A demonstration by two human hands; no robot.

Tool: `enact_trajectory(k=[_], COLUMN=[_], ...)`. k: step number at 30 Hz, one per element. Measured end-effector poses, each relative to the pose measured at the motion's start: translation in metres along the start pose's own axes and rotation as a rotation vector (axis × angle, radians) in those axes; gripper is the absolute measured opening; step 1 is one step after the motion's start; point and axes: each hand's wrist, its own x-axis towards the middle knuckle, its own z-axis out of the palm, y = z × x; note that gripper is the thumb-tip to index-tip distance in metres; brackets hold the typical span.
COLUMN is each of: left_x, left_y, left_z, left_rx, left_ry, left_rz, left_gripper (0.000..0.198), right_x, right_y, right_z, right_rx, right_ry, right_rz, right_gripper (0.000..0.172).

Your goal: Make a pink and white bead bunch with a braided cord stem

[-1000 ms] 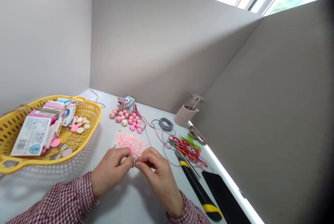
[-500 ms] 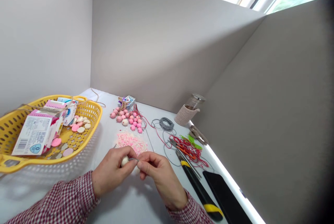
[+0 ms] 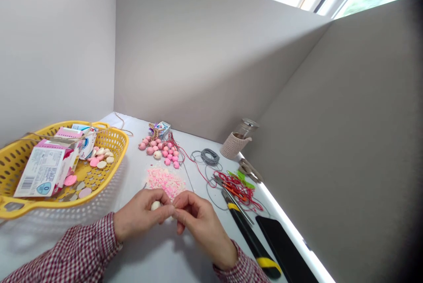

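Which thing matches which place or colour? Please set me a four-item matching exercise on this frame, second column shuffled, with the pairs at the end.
Things:
1. Basket
2. Neat coil of cord
3. Loose tangle of cord
4. Pale round bead

Place or colour:
A. Gray
B. In the left hand
C. Yellow
D. Red

Pairs: 1-C, 2-A, 3-D, 4-B

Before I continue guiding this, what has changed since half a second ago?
The left hand dipped slightly, and its fingertips now meet those of the right hand, hiding the grey strand that showed between them. The white bead remains in the left hand; no release is visible. The yellow basket, pink beads and grey cord coil stayed put.
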Motion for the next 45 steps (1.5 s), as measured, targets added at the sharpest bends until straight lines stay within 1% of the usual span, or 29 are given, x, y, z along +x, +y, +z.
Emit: enact_trajectory(k=[6,9,13,17,22,26,30,34,37,42,45], left_x=[0.001,0.002,0.003,0.003,0.003,0.003,0.003,0.003,0.003,0.003,0.003], left_y=[0.0,0.002,0.002,0.001,-0.001,-0.005,-0.006,-0.004,-0.002,-0.004,-0.004], left_z=[-0.002,-0.002,-0.003,-0.004,-0.002,0.002,0.003,0.002,0.002,0.002,0.001], left_rx=[-0.077,-0.065,-0.035,0.005,0.054,0.141,0.147,0.103,0.091,0.081,0.059], left_ry=[-0.047,0.0,0.08,0.137,0.181,0.244,0.268,0.249,0.229,0.235,0.242], left_rz=[-0.094,-0.082,-0.08,-0.086,-0.011,0.066,0.045,0.032,0.045,0.043,0.059], left_gripper=[0.026,0.028,0.029,0.025,0.02,0.015,0.015,0.016,0.016,0.017,0.021], right_x=[-0.001,-0.001,-0.001,-0.001,0.0,0.001,0.001,0.001,0.001,0.001,0.001], right_y=[-0.002,-0.002,-0.002,-0.003,-0.001,0.001,0.004,0.004,0.004,0.005,0.004], right_z=[-0.002,-0.003,-0.004,-0.004,0.001,0.004,0.006,0.008,0.009,0.01,0.009], right_rx=[0.056,0.077,0.167,0.241,0.234,0.254,0.301,0.339,0.319,0.301,0.301], right_ry=[-0.061,-0.082,-0.119,-0.081,-0.047,0.031,0.015,0.002,0.005,0.016,0.038], right_rz=[0.053,0.127,0.185,0.198,0.237,0.222,0.197,0.166,0.169,0.173,0.167], right_gripper=[0.012,0.009,0.017,0.024,0.026,0.026,0.03,0.028,0.028,0.026,0.026])
